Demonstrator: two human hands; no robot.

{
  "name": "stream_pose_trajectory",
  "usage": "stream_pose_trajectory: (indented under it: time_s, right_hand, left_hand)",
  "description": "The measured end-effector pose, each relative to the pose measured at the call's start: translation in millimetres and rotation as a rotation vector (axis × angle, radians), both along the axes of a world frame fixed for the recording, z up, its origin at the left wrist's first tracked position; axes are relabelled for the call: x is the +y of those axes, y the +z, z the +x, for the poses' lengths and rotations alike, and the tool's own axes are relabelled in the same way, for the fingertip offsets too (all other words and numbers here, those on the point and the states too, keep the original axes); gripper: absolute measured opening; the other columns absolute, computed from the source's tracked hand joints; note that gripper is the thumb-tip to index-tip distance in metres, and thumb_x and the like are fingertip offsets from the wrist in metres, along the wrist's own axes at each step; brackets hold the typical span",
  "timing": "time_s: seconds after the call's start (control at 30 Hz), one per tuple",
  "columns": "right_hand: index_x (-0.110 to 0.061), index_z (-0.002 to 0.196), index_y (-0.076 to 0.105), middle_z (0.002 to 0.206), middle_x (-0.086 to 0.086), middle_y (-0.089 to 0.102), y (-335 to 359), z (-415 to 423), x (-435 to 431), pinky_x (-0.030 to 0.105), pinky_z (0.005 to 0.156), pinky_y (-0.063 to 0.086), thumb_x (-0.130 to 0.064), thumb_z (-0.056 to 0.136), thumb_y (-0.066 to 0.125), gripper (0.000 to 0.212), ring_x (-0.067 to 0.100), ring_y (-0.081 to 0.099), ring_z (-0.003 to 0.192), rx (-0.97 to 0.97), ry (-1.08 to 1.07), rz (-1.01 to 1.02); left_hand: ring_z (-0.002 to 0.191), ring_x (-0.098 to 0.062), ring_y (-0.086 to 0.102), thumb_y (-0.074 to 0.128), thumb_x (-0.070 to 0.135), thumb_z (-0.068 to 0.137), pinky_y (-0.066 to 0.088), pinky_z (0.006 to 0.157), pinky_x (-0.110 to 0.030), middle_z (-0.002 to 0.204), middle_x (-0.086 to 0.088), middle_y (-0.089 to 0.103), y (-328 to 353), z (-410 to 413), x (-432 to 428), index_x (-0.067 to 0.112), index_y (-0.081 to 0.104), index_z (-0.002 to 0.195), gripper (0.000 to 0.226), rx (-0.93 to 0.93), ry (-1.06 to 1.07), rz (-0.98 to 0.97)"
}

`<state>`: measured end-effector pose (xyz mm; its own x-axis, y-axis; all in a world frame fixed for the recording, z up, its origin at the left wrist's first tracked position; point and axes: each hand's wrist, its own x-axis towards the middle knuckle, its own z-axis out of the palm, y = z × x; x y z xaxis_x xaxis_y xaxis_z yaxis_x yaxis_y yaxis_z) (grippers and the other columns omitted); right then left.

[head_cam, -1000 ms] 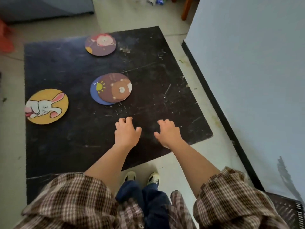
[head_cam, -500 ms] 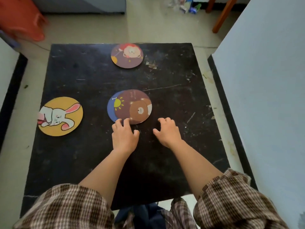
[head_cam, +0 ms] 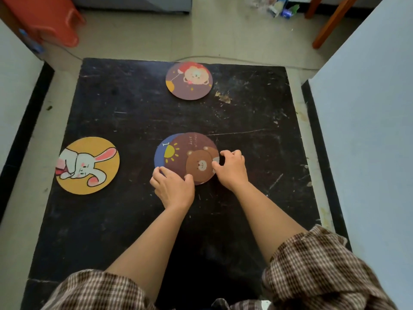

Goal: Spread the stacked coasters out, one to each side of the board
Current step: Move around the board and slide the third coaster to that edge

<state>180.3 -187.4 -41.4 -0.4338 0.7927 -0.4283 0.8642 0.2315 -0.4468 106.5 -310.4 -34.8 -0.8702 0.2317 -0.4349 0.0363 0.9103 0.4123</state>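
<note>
A scratched black board lies on the floor. In its middle a brown bear coaster sits on a blue coaster, shifted a little to the right of it. My right hand pinches the bear coaster's right rim between thumb and curled fingers. My left hand rests with spread fingertips on the stack's near-left edge and grips nothing. A purple lion coaster lies flat at the far side, and a yellow rabbit coaster lies flat at the left side.
A pale panel stands close along the board's right edge, another along the left. Beyond the far edge are an orange plastic stool, a wooden leg and some litter.
Both hands have moved forward from the board's near part to the middle stack. The right hand has closed on the bear coaster's rim. The view has shifted forward over the board.
</note>
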Motion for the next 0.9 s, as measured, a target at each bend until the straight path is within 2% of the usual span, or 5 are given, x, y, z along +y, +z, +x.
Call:
stream_pose_trajectory:
  time_s: [0.23,0.43,0.57,0.63,0.9]
  right_hand:
    - [-0.016,0.114,0.057,0.127,0.009,0.047,-1.7,-13.5,3.6,0.038,0.087,0.050,-0.027,0.083,0.066,0.034,0.024,0.051,0.110,0.201,-0.339,-0.240]
    - [-0.015,0.111,0.048,0.096,0.002,0.057,3.6,-16.1,9.1,0.021,0.052,0.037,-0.013,0.083,0.066,0.034,0.009,0.053,0.071,0.249,-0.420,-0.264]
    - [-0.017,0.094,0.058,0.102,0.002,0.061,11.8,-3.8,9.6,0.032,0.073,0.054,-0.011,0.086,0.064,0.011,0.016,0.058,0.085,0.236,-0.452,-0.332]
    - [-0.020,0.078,0.058,0.099,0.009,0.065,25.3,23.5,-9.6,0.033,0.065,0.057,-0.006,0.086,0.060,0.016,0.019,0.061,0.081,0.282,-0.453,-0.391]
    - [-0.006,0.107,0.057,0.083,0.009,0.056,32.2,76.3,-44.2,0.032,0.060,0.053,0.000,0.092,0.046,0.020,0.014,0.052,0.063,0.517,-0.642,-0.745]
  left_hand:
    - [0.126,-0.028,0.032,0.064,0.031,0.083,0.039,0.098,-0.040,0.142,-0.011,0.031,4.8,-2.1,11.3,0.006,0.042,0.134,0.061,-0.110,0.225,0.134]
    - [0.120,-0.025,0.039,0.064,0.017,0.083,0.048,0.093,-0.041,0.129,-0.010,0.048,7.9,-9.7,13.3,0.016,0.045,0.120,0.042,-0.219,0.450,0.356]
    - [0.110,-0.022,0.054,0.064,0.010,0.084,0.057,0.078,-0.037,0.120,-0.005,0.055,12.7,-5.2,14.0,0.026,0.043,0.111,0.038,-0.289,0.454,0.468]
    - [0.096,-0.016,0.057,0.064,0.006,0.084,0.054,0.059,-0.025,0.110,-0.001,0.054,22.6,16.1,-5.5,0.025,0.045,0.117,0.043,-0.321,0.456,0.559]
    - [0.080,-0.013,0.061,0.061,0.017,0.088,0.053,0.065,-0.028,0.095,-0.003,0.064,22.0,21.0,-56.4,0.013,0.059,0.120,0.032,-0.536,0.591,0.590]
